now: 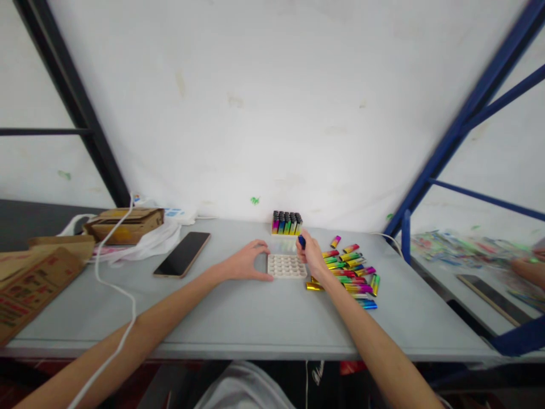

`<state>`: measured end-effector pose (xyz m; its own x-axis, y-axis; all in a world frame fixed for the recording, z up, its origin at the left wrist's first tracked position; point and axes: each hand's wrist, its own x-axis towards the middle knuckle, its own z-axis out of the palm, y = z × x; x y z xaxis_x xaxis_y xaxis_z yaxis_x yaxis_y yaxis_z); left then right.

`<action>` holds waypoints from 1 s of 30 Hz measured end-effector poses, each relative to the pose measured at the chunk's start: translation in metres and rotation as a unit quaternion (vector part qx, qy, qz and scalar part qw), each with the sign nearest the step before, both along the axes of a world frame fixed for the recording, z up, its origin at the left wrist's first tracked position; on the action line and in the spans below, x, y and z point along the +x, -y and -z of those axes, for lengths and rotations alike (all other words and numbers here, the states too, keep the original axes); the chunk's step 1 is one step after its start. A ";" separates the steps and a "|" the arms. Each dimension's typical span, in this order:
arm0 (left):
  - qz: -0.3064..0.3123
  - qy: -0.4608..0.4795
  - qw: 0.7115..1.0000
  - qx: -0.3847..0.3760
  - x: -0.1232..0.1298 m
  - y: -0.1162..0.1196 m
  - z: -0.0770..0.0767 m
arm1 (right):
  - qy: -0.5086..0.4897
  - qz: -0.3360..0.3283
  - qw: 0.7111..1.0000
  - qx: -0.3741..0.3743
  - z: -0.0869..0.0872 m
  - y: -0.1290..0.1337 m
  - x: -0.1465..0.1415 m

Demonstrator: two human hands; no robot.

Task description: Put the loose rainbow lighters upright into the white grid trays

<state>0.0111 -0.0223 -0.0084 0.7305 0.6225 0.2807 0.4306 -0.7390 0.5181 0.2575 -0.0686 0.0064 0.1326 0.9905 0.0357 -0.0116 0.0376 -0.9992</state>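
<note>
Grey cloth [244, 389] is lying nearest; left hand [247, 263] is standing wide beside a white tray [286, 266]; right hand [313, 255] is holding a blue cylinder [302, 242] at its fingertips, presumably light, stiff, slick, best gripped mid-body.

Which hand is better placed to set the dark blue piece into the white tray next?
Probably the right hand: it holds the dark blue piece near the right end of the white tray, beside loose coloured pieces. The left hand spreads around the tray's left end.

White holed tray [287, 266] flat, blue lighter [302, 241] held, colourful lighters [354, 280] heaped right
</note>
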 end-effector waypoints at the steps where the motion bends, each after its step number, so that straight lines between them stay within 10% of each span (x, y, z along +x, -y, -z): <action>1: 0.002 0.007 1.000 -0.002 0.000 0.000 0.001 | -0.009 -0.009 1.000 0.005 0.000 0.000 0.000; 22: -0.014 0.048 0.998 -0.040 0.010 0.000 0.012 | 0.197 -0.056 0.967 0.149 0.009 -0.002 -0.005; 30: -0.016 0.028 0.999 -0.025 0.010 -0.002 0.012 | 0.367 -0.110 0.894 0.233 0.001 -0.005 -0.007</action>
